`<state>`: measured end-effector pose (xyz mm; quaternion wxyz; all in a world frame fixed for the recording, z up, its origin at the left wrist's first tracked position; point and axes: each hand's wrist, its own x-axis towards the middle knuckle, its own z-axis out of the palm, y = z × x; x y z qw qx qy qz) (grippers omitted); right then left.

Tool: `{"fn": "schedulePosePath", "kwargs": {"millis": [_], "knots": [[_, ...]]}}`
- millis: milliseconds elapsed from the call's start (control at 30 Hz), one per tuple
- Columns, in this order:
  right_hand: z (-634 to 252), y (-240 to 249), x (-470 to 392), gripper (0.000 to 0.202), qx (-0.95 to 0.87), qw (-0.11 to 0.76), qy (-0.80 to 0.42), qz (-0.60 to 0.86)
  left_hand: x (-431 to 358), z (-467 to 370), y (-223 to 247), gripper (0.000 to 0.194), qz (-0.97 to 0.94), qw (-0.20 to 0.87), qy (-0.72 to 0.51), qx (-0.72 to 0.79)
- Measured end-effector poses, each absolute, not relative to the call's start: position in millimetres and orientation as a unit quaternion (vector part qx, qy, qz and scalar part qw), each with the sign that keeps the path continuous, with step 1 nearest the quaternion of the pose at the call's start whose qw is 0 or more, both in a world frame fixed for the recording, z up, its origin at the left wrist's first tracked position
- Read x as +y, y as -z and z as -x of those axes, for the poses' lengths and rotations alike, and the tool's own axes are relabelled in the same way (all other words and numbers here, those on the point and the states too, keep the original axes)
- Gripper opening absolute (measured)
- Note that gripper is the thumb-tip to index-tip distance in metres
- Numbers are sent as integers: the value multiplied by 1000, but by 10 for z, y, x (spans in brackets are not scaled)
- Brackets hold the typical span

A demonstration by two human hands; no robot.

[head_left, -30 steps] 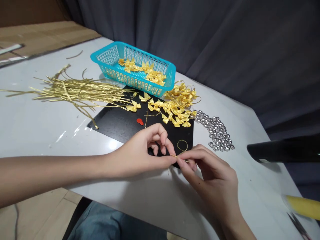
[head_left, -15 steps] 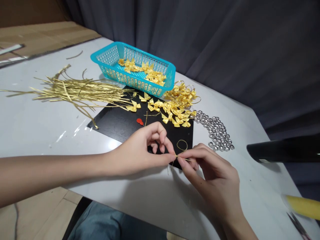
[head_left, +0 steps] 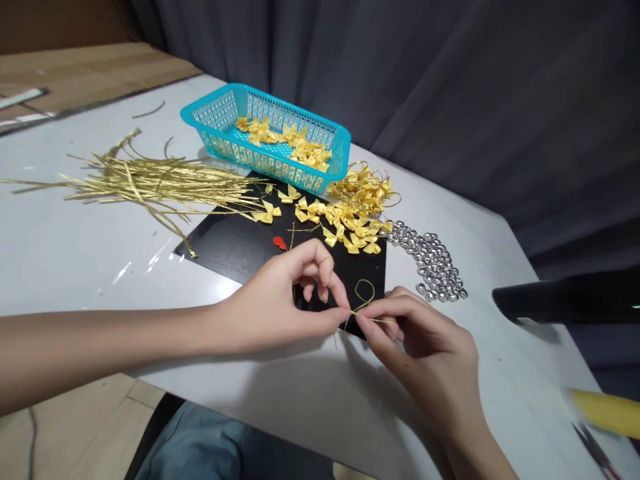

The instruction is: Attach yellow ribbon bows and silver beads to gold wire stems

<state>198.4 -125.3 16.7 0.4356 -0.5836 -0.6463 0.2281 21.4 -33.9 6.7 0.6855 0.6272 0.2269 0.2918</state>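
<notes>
A thin gold cord (head_left: 365, 293) runs between my fingertips over the front corner of the black mat (head_left: 227, 247), a small loop of it standing up. My left hand (head_left: 290, 293) pinches the cord between thumb and index finger, the other fingers curled. Against it, my right hand (head_left: 425, 340) pinches the same cord, with a loose end sticking out below its index finger. Beyond the hands lie yellow satin bows (head_left: 350, 230) on the mat, and a small red piece (head_left: 279, 243) is left of them. Where the cord crosses is partly hidden by fingertips.
A turquoise basket (head_left: 270, 157) holding more bows stands at the back. Left of it lies a bundle of gold cords (head_left: 165, 180). Bows with cord loops (head_left: 367, 190) and silver beads (head_left: 440, 267) are to the right. A black cylinder (head_left: 565, 298) and scissors (head_left: 595, 450) lie at far right.
The cord's loop has shifted slightly and changed shape, and its end pokes out a little further right. Both hands keep their pinch in nearly the same place.
</notes>
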Motion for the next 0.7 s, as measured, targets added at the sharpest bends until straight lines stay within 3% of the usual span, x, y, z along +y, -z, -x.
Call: {"fn": "schedulePosePath", "kwargs": {"millis": [700], "knots": [[-1962, -146, -1244, 14, -665, 427, -199, 580, -365, -230, -71, 34, -632, 675, -283, 256]]}}
